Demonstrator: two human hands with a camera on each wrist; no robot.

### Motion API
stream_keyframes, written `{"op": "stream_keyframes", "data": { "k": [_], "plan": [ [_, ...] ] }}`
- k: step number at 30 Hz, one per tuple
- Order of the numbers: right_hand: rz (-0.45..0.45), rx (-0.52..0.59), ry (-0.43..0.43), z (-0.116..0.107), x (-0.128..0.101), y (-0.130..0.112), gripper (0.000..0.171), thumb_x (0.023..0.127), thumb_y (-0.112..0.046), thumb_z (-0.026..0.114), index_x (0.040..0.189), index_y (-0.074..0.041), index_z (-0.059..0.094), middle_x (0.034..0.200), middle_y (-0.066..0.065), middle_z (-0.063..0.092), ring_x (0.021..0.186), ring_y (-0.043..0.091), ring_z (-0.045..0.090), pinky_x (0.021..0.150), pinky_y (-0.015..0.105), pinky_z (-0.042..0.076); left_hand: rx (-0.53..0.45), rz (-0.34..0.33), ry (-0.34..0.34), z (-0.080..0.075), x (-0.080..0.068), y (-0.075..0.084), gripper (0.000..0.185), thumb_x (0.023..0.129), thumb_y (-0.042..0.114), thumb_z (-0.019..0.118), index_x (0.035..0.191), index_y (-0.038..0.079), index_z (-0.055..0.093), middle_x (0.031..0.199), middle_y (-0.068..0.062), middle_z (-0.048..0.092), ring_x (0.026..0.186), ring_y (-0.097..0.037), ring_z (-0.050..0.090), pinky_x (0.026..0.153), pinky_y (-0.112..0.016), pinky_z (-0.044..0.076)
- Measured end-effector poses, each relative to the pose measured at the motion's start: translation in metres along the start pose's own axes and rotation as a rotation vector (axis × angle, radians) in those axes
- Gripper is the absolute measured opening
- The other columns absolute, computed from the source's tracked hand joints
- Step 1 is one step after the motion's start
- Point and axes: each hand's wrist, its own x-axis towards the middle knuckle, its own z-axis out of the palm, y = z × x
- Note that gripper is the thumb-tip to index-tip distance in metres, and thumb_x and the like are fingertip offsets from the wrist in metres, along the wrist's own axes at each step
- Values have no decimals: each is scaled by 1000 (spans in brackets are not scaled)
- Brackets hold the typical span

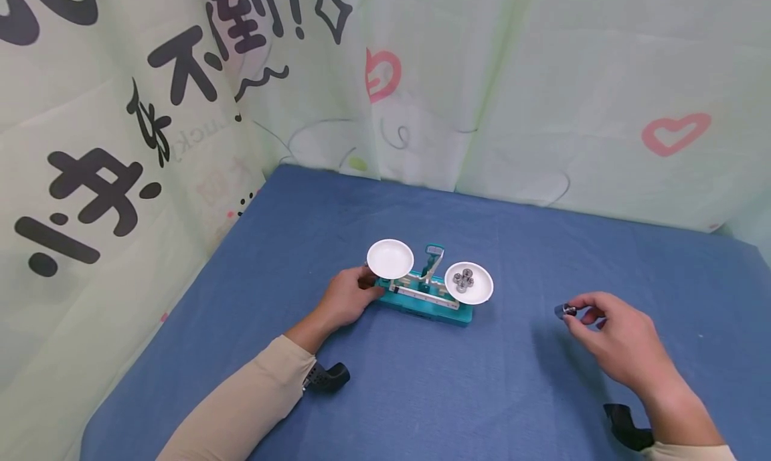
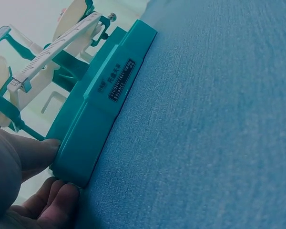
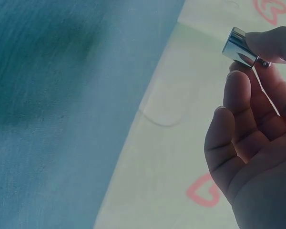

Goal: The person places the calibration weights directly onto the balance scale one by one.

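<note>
A teal student tray balance (image 1: 424, 300) with two white pans stands on the blue cloth. My left hand (image 1: 349, 297) holds the left end of its base; in the left wrist view the thumb (image 2: 43, 152) lies on top and curled fingers (image 2: 62, 202) touch the end below. Several small shiny metal pieces (image 1: 464, 280), too small to identify, sit together in the right pan (image 1: 484, 288). Off to the right of the balance, my right hand (image 1: 623, 340) pinches a shiny metal cylindrical weight (image 3: 240, 47) between thumb and fingertips, above the cloth.
Blue cloth (image 1: 421, 394) covers the table. Pale curtains (image 1: 542, 100) with hearts and black lettering hang along its left and far edges. A black curved device (image 1: 328, 379) is at the left wrist, and another black device (image 1: 626, 427) at the right.
</note>
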Motion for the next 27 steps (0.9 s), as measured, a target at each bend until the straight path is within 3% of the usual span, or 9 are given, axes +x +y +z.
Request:
{"op": "stream_keyframes", "data": {
  "k": [7,13,21,27],
  "plan": [
    [-8,2,24,-3,0,-5,19,88,-12,75,104,-3,69,86,8,61,79,31,56,61,37,42,1,7,1,1,-3,1,32,93,14,71,123,2,67,112,-12,70,105,-28,65,92,-46,50],
    [-25,13,53,-10,1,-13,21,87,-11,76,104,-3,68,89,11,63,82,34,57,65,41,44,0,6,-38,6,-7,6,34,94,16,71,125,3,67,115,-10,69,107,-26,65,92,-43,51],
    [-156,63,127,-21,12,-43,23,83,-6,79,103,-4,69,93,11,66,85,31,61,73,49,48,42,26,-45,13,-6,14,32,93,16,72,121,2,68,112,-10,70,105,-25,65,90,-42,51],
    [-277,106,156,-29,29,-74,20,83,-5,78,100,-5,69,93,8,66,85,26,59,74,47,48,39,28,-42,16,-5,15,31,92,15,73,120,1,68,110,-10,70,104,-26,65,90,-43,51]
  ]
}}
